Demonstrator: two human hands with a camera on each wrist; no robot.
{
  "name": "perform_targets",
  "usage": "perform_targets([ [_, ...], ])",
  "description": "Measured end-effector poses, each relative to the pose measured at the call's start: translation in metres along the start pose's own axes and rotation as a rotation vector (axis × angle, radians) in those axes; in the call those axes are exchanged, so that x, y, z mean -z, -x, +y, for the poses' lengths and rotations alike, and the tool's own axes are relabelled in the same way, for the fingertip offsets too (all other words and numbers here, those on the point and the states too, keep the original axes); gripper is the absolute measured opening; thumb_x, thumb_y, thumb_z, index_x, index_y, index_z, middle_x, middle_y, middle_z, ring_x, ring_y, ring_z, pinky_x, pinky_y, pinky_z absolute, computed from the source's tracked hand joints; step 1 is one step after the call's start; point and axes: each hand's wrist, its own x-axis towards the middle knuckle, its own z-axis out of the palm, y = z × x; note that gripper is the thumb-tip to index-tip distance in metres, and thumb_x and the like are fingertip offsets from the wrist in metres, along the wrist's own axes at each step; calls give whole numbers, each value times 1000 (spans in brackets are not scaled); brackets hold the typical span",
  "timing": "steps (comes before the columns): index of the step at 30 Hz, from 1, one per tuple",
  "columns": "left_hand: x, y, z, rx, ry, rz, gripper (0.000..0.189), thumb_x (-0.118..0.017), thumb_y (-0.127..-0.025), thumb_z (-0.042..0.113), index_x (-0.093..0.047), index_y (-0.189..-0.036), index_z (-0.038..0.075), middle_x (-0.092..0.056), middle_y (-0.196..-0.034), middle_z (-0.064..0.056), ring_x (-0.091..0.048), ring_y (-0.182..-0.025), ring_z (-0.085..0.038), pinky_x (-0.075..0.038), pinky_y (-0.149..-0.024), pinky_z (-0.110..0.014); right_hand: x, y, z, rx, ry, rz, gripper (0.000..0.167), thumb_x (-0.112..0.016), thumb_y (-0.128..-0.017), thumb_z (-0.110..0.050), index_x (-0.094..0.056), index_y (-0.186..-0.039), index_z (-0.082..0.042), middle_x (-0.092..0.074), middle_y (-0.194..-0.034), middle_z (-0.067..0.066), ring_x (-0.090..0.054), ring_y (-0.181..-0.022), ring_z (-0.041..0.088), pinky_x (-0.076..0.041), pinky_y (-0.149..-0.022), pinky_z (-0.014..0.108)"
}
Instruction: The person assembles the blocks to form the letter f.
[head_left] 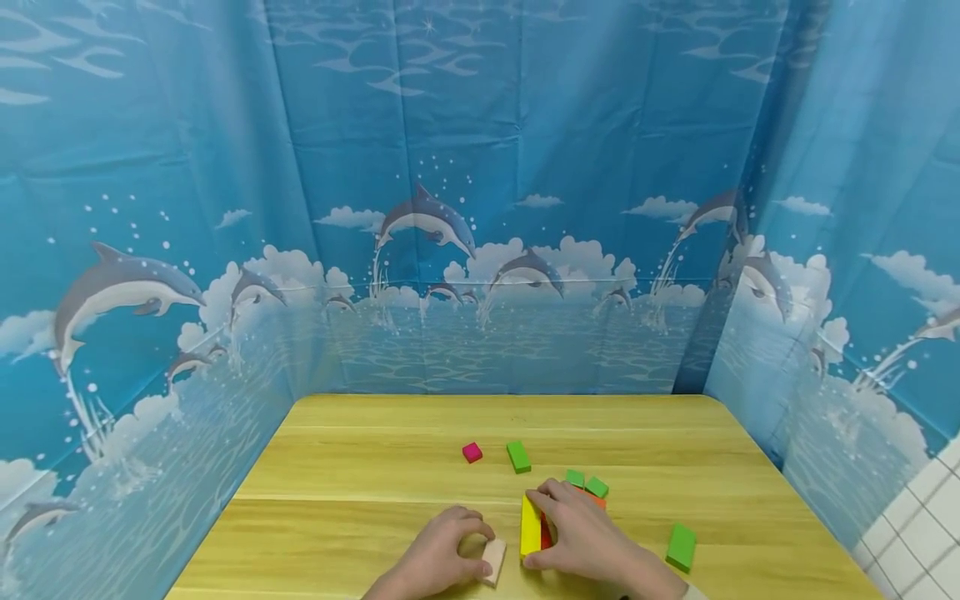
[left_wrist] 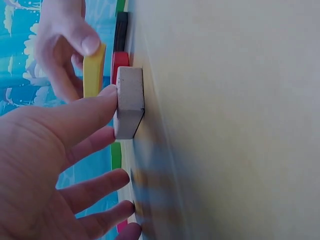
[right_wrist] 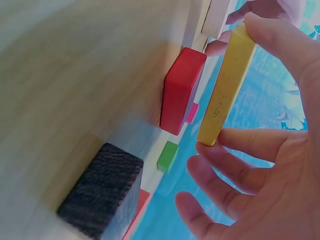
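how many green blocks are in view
4: one green block right of the pink block, two small green blocks just beyond the right hand, and another green block to that hand's right. The hand may hide more.

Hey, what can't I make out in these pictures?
- Head view: the black block, apparently behind the right hand; part of the orange block, likewise.
- Left wrist view: lower end of the yellow block, behind the left hand.
- Right wrist view: pale block, cut off by the top edge.
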Motion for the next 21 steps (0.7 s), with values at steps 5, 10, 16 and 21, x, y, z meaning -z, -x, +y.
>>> perform_targets([
  [5,-2,3,6,44,16,-7,33,-83,-81,44,-72,-110,34,-61,-124,11,-56,-116,-15,-48,-99,-46,-3,-7,-1,-6,-17,-5,91,-76,-73,-71,-61,-139,-10,-56,-118,-5,-51,-95,11,-48,-74,31],
  [10,-4,4,8,73,-8,4,41,-83,-78,50,-71,-113,31,-61,-124,10,-56,-116,-17,-48,-98,-46,-5,-18,-2,4,-16,-2,91,-75,-75,-71,-61,-140,-10,-56,-121,-3,-54,-101,14,-50,-78,34],
  [16,-8,2,10,139,-18,12,66,-81,-75,59,-67,-129,24,-58,-135,-4,-52,-125,-29,-45,-99,-57,-5,-30,-3,-8,-29,-20,92,-74,-76,-72,-59,-142,-10,-57,-129,1,-55,-112,22,-50,-87,47],
  [21,-11,1,15,178,-2,-4,82,-80,-75,62,-59,-139,15,-53,-142,-11,-42,-135,-37,-35,-106,-62,-7,-37,-4,-18,-14,-32,94,-75,-74,-72,-59,-142,-9,-58,-128,3,-56,-114,28,-48,-89,54],
])
